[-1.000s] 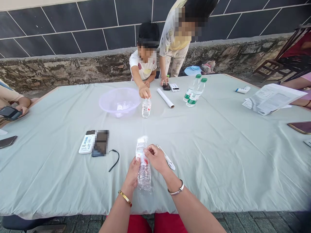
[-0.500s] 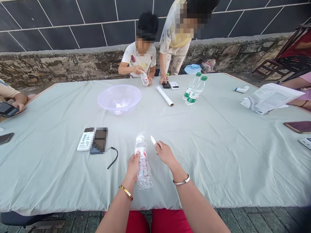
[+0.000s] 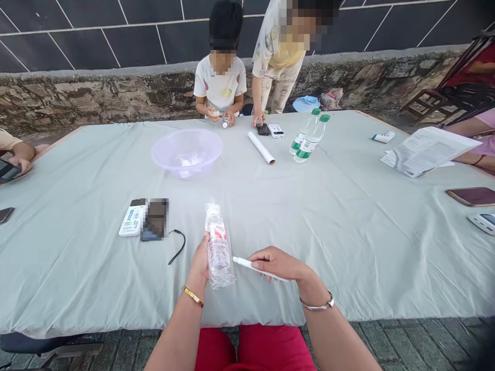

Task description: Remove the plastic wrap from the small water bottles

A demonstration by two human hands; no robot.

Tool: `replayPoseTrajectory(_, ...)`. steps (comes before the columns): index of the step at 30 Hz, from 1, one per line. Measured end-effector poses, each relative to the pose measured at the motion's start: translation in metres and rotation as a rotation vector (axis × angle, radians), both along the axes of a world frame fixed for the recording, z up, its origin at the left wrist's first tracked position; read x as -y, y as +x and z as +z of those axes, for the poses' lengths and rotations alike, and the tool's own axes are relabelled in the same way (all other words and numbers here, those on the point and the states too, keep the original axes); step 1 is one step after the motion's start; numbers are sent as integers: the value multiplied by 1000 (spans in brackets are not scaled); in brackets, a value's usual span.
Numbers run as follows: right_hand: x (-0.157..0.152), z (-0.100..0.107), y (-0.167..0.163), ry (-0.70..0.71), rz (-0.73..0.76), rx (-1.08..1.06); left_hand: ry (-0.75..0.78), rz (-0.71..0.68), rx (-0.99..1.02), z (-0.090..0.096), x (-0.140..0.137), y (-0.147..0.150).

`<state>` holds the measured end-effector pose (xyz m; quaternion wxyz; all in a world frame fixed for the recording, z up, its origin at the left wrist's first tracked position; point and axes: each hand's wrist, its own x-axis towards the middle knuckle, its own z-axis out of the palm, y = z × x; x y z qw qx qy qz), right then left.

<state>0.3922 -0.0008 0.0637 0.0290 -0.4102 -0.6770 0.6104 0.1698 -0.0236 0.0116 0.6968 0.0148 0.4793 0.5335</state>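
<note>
My left hand (image 3: 201, 257) is closed around the side of a clear plastic bottle (image 3: 219, 252) with a red and white label. Crinkled transparent film wraps the bottle, which points away from me just over the cloth. To its right, my right hand (image 3: 276, 263) grips a slim white pen-like tool (image 3: 244, 263) between thumb and fingers. The tool's narrow tip points left toward the bottle, with a small gap between them. Part of its shaft is hidden by my fingers, and its exact kind is unclear.
A pale purple basin (image 3: 185, 167) holds crumpled clear film. Beyond lie a white roll (image 3: 261, 148) and two green-capped bottles (image 3: 307, 147). Left of me are a white device (image 3: 132, 221), a phone (image 3: 154, 221) and a black strap (image 3: 180, 247). Two people stand opposite; papers (image 3: 429, 149) are at right.
The white tool has swung lower and lies flatter, and my right hand has moved right and down. My left hand has shifted the bottle slightly left. The person opposite has lowered their bottle.
</note>
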Motion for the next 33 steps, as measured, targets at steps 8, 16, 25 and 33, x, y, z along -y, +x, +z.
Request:
replayPoseTrajectory(8, -11, -57, -29, 648, -468, 427, -14, 44, 48, -6, 6, 5)
replayPoseTrajectory(16, -7, -46, -95, 242, -518, -107, 95, 47, -22, -16, 9, 13)
replayPoseTrajectory(25, 17, -42, -115, 604, -691, 123, 280, -53, -913, 2, -1, 9)
replayPoseTrajectory(33, 26, -51, -117, 562, -773, 86, 222, -162, -1379, -4, -8, -13)
